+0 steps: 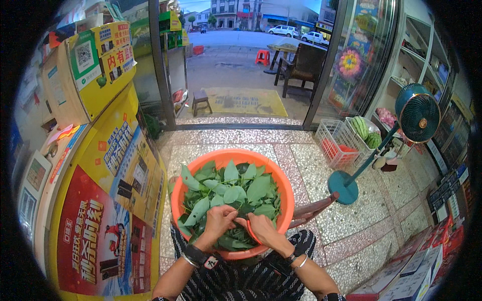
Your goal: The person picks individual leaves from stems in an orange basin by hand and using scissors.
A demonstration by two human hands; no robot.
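A round orange plastic basin (232,152) stands before me, between my knees. It is heaped with green leaves on thin stems (230,184). My left hand (220,222) is over the near part of the heap, its thumb and forefinger pinched together on what looks like a leaf stem. Close beside it, my right hand (265,227) is closed around an orange-red looped handle (253,232), likely of scissors; the blades are hidden. The fingertips of both hands almost meet. Cut or loose leaves lie darker under my hands.
A yellow poster-covered counter (150,180) rises at left. Brown wood (316,210) juts out right of the basin towards a teal standing fan (343,187). White plastic crates (337,145), one with watermelons (359,128), stand by the glass door. Boxes (414,271) are stacked at lower right.
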